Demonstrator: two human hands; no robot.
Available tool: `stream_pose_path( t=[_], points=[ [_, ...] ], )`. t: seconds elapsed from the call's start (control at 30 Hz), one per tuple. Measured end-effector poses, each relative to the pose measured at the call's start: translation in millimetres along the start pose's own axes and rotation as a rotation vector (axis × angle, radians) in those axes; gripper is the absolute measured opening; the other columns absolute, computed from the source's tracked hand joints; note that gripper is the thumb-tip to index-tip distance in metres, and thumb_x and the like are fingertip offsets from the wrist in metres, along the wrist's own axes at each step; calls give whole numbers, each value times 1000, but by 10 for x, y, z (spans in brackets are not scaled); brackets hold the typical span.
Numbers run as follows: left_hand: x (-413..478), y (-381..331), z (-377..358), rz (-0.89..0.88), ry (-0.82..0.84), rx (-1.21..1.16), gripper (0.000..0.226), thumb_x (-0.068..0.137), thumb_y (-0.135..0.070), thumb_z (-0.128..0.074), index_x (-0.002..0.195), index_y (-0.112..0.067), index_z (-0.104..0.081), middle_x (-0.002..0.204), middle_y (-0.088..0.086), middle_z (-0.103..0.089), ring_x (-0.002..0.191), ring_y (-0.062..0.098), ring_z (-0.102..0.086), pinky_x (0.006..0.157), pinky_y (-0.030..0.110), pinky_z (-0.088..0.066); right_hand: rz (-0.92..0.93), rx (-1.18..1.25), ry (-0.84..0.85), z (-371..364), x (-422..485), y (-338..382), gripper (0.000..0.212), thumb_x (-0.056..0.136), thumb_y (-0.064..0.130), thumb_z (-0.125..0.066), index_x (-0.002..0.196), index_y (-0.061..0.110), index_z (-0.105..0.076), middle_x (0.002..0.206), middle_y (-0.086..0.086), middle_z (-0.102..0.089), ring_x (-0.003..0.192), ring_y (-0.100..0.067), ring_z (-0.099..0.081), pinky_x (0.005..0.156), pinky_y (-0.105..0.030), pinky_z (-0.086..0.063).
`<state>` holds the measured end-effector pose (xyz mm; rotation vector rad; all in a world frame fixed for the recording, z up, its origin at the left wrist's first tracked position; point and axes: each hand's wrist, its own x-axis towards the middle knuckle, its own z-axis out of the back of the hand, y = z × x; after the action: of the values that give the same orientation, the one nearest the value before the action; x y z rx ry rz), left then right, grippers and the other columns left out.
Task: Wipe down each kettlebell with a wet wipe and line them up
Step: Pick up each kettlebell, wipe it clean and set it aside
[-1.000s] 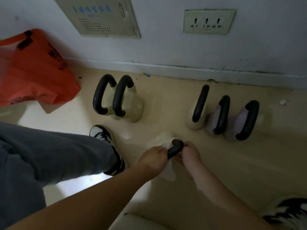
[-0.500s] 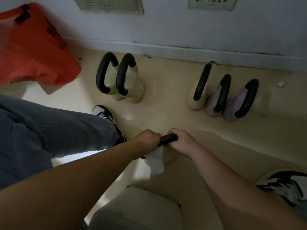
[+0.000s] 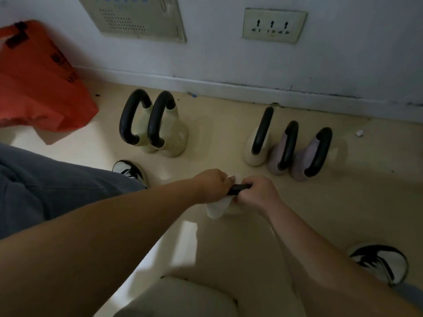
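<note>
Black kettlebell handle sat between both fists low over the floor: the right hand was curled bare round one end, and the left hand, touching it, was curled round the other end with a white wipe pinched under its fingers and hanging below. Beyond the left hand stood a cream pair of kettlebells, touching; beyond the right hand stood three more in a row near the wall.
</note>
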<state>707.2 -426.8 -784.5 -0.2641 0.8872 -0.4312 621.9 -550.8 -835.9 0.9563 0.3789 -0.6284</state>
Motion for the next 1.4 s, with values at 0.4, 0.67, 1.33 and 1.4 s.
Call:
stream_pose_path(
  t=[0.4, 0.67, 1.33, 1.4],
  points=[
    [14, 404, 520, 121, -605, -67, 60, 106, -50, -23, 94, -7, -64, 82, 11, -63, 83, 31, -63, 74, 37, -48, -169, 195, -54, 4, 65, -174, 12, 66, 10, -65, 69, 16, -75, 71, -6, -72, 75, -22, -65, 62, -28, -47],
    [-237, 149, -261, -238, -272, 203, 57, 106, -42, -29, 156, -15, -23, 161, 11, -24, 149, 26, -20, 119, 35, -16, -206, 252, -62, 44, 186, -121, 15, 62, 7, -59, 70, 9, -72, 64, -6, -66, 64, -25, -60, 56, -27, -42],
    [476, 79, -147, -287, -202, 514, 19, 94, -27, -58, 109, -16, -56, 106, 8, -66, 97, 31, -63, 72, 34, -44, -223, 311, -129, -69, 232, -205, 6, 67, 12, -65, 67, 10, -70, 66, -12, -69, 68, -31, -67, 58, -31, -44],
    [482, -107, -257, -331, -215, 658, 22, 94, -22, -56, 115, -17, -53, 107, 6, -65, 96, 30, -64, 68, 35, -43, -200, 315, -124, -79, 195, -188, 16, 66, 24, -59, 59, 11, -65, 58, -5, -64, 63, -25, -60, 57, -32, -42]
  ],
)
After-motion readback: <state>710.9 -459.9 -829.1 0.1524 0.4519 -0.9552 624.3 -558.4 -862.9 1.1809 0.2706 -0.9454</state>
